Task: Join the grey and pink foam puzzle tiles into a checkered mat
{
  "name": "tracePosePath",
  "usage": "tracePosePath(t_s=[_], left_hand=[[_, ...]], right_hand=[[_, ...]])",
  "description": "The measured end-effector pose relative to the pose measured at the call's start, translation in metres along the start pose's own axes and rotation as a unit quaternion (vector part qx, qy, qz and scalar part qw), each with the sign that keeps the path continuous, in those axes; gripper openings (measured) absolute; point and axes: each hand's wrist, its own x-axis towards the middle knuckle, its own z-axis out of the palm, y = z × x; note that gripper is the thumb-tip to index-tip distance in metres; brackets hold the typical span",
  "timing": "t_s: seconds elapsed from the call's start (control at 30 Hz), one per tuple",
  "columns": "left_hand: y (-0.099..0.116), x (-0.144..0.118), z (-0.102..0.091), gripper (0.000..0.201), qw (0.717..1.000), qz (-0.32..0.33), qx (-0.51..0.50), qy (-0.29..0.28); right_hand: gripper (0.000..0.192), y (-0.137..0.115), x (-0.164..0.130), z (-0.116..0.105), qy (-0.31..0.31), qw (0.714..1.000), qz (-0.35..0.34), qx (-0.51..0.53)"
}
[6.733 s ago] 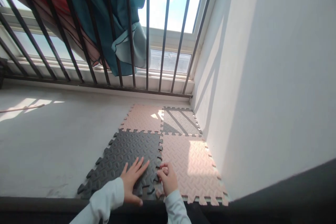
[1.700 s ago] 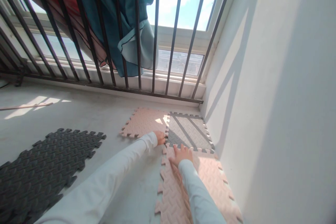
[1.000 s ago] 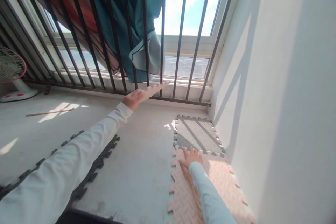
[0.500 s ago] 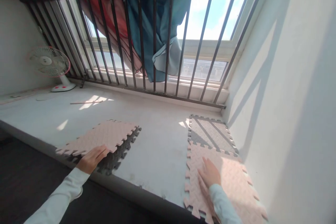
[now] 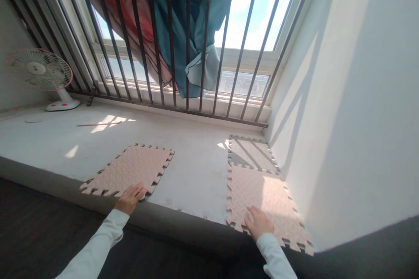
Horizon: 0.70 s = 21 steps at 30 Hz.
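My left hand (image 5: 132, 197) is at the front right corner of a pink foam mat tile (image 5: 135, 163), its fingers over the edge and the thumb hidden. This tile lies flat on the ledge, with darker toothed edges showing just beneath it. On the right, a second pink foam tile (image 5: 245, 187) lies against a grey foam tile (image 5: 248, 154), their toothed sides meeting. My right hand (image 5: 258, 221) rests near the front edge of that right pink tile, fingers slightly apart and holding nothing.
The pale ledge (image 5: 193, 174) drops off at its front to a dark floor. A metal railing (image 5: 188, 48) runs along the back before a curtain and window. A white wall (image 5: 327, 117) borders the right tiles. A fan (image 5: 42, 74) and a thin stick (image 5: 98, 124) are at left.
The left pink tile, raised at its front above a grey tile before, now lies flat over it. My right hand has drawn back toward the front edge. The view has shifted.
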Motion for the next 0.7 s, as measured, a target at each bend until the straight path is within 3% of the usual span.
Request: tracePosePath(t_s=[0.3, 0.7], left_hand=[[-0.003, 0.001, 0.005, 0.042, 0.998, 0.013, -0.037, -0.038], [-0.009, 0.012, -0.007, 0.045, 0.992, 0.015, -0.074, -0.101]], right_hand=[[0.046, -0.009, -0.026, -0.002, -0.015, 0.999, -0.009, -0.027], [0.044, -0.008, -0.031, -0.004, -0.029, 0.999, -0.014, -0.024]])
